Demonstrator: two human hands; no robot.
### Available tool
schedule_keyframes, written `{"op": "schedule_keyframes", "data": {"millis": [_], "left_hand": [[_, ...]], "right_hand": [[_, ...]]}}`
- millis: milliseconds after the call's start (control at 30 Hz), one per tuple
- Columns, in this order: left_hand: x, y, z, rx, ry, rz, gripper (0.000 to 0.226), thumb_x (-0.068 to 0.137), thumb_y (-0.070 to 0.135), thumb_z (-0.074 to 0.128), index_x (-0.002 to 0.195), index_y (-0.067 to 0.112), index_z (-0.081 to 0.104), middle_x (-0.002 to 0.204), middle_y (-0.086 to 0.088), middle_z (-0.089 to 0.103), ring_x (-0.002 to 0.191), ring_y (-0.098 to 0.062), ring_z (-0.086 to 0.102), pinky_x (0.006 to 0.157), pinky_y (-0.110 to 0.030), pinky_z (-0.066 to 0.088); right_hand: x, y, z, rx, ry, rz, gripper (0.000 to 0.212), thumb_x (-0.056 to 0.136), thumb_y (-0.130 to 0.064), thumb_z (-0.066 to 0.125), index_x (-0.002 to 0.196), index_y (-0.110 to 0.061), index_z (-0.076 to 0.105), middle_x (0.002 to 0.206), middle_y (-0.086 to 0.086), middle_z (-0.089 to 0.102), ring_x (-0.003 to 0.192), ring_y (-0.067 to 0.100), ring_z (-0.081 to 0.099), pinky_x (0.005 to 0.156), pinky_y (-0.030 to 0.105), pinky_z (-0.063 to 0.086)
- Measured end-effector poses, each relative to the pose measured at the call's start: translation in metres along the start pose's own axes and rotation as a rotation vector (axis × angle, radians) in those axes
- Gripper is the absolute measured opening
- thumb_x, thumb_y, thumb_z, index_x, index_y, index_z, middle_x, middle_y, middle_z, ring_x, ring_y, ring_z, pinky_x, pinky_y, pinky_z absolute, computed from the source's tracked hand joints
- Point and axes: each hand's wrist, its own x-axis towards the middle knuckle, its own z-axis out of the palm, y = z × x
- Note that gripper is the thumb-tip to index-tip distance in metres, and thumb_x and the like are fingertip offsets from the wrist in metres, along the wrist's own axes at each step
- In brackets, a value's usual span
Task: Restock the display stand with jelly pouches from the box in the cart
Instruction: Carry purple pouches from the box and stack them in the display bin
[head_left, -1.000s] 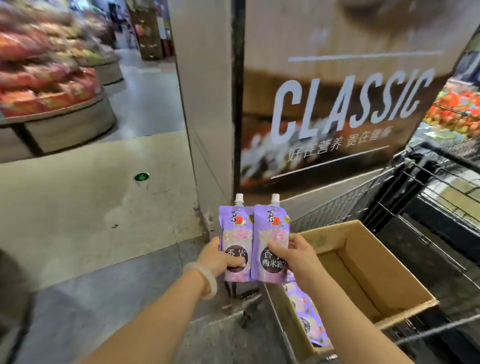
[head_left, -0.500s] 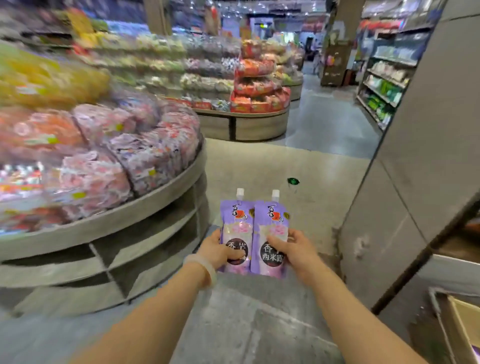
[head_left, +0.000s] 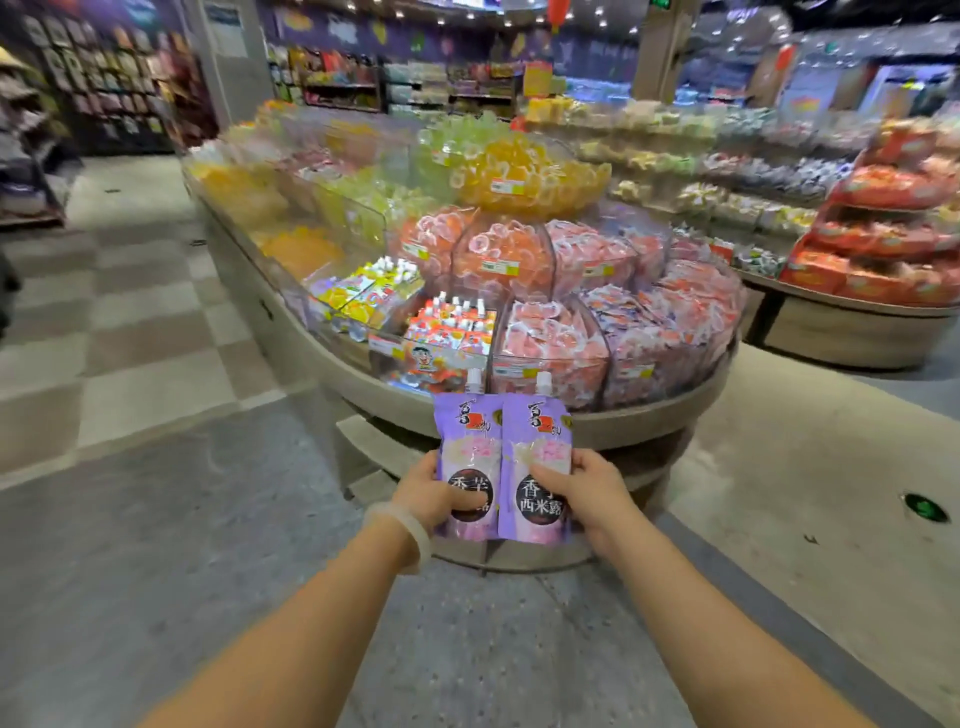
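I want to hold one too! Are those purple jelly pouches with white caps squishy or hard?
Probably squishy: the purple jelly pouches with white caps look like soft film. Likely a bit floppy, since the left hand and right hand grip their sides. Glossy, so perhaps slippery.

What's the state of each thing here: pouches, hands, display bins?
Left purple pouch: upright, cap on, held by left hand.
Right purple pouch: upright, cap on, held by right hand.
Display stand: bins heaped with jelly packs.
Spouted-pouch bin: partly stocked, pouches standing.
Bracelet: on left wrist.
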Motion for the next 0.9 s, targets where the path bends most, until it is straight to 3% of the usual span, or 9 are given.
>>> {"op": "schedule_keyframes", "data": {"millis": [100,233,367,433,500,567,733,800,900], "left_hand": [[0.023,0.014,-0.048,-0.059,0.093,-0.002,0.05,0.074,-0.019,0.062,0.114,0.012,0.058,0.101,-0.014,0.067,0.088,-0.031,0.063,0.066,-0.036,0.054],[0.065,0.037,-0.106,-0.091,0.222,0.008,0.052,0.069,-0.014,0.068,0.113,0.013,0.059,0.111,-0.016,0.067,0.097,-0.034,0.065,0.077,-0.049,0.055],[0.107,0.077,-0.158,-0.091,0.319,0.035,0.065,0.052,-0.002,0.071,0.114,0.015,0.059,0.108,-0.014,0.069,0.096,-0.035,0.067,0.082,-0.061,0.052],[0.132,0.096,-0.185,-0.109,0.352,0.066,0.057,0.065,-0.01,0.07,0.115,0.012,0.057,0.103,-0.014,0.068,0.088,-0.034,0.065,0.073,-0.053,0.055],[0.153,0.111,-0.21,-0.12,0.395,0.084,0.048,0.076,-0.014,0.063,0.116,0.012,0.057,0.101,-0.012,0.066,0.082,-0.029,0.063,0.053,-0.033,0.055],[0.171,0.121,-0.234,-0.138,0.422,0.084,0.047,0.077,-0.013,0.063,0.117,0.012,0.057,0.103,-0.012,0.067,0.081,-0.028,0.064,0.044,-0.025,0.049],[0.226,0.134,-0.305,-0.163,0.468,0.069,0.047,0.076,-0.011,0.065,0.115,0.013,0.058,0.108,-0.014,0.069,0.084,-0.032,0.066,0.066,-0.038,0.055],[0.251,0.139,-0.337,-0.157,0.473,0.064,0.044,0.075,-0.012,0.065,0.11,0.015,0.059,0.098,-0.011,0.071,0.078,-0.029,0.066,0.062,-0.032,0.054],[0.292,0.158,-0.389,-0.148,0.452,0.063,0.045,0.072,-0.012,0.066,0.105,0.018,0.06,0.087,-0.006,0.069,0.071,-0.024,0.064,0.054,-0.025,0.049]], "right_hand": [[0.042,-0.008,0.057,-0.022,-0.089,0.009,0.03,0.077,0.001,0.073,0.104,0.003,0.06,0.097,0.016,0.068,0.071,0.019,0.064,0.064,0.027,0.055],[0.102,-0.024,0.131,-0.02,-0.25,0.016,0.013,0.081,0.007,0.066,0.092,0.002,0.061,0.088,0.014,0.067,0.06,0.014,0.064,0.055,0.022,0.056],[0.167,-0.047,0.204,-0.041,-0.362,0.004,0.014,0.078,0.004,0.07,0.088,-0.005,0.064,0.093,0.016,0.069,0.079,0.025,0.067,0.085,0.044,0.055],[0.195,-0.06,0.24,-0.017,-0.406,0.0,0.018,0.076,0.004,0.072,0.088,-0.007,0.064,0.096,0.017,0.07,0.086,0.03,0.066,0.091,0.051,0.052],[0.22,-0.071,0.274,-0.014,-0.442,-0.01,0.018,0.077,0.007,0.069,0.086,-0.008,0.064,0.094,0.017,0.069,0.081,0.027,0.065,0.088,0.048,0.053],[0.242,-0.078,0.304,-0.029,-0.471,-0.014,0.019,0.077,0.008,0.068,0.089,-0.006,0.063,0.094,0.017,0.068,0.075,0.023,0.064,0.083,0.043,0.053],[0.296,-0.081,0.382,-0.067,-0.506,0.021,0.039,0.076,0.004,0.072,0.113,0.007,0.059,0.106,0.023,0.068,0.09,0.032,0.066,0.089,0.047,0.053],[0.319,-0.078,0.416,-0.083,-0.508,0.026,0.033,0.077,0.004,0.071,0.108,0.007,0.06,0.105,0.022,0.068,0.086,0.03,0.066,0.087,0.046,0.054],[0.354,-0.077,0.47,-0.056,-0.486,0.014,0.027,0.08,0.005,0.068,0.107,0.007,0.062,0.095,0.018,0.068,0.072,0.02,0.063,0.072,0.031,0.055]]}}
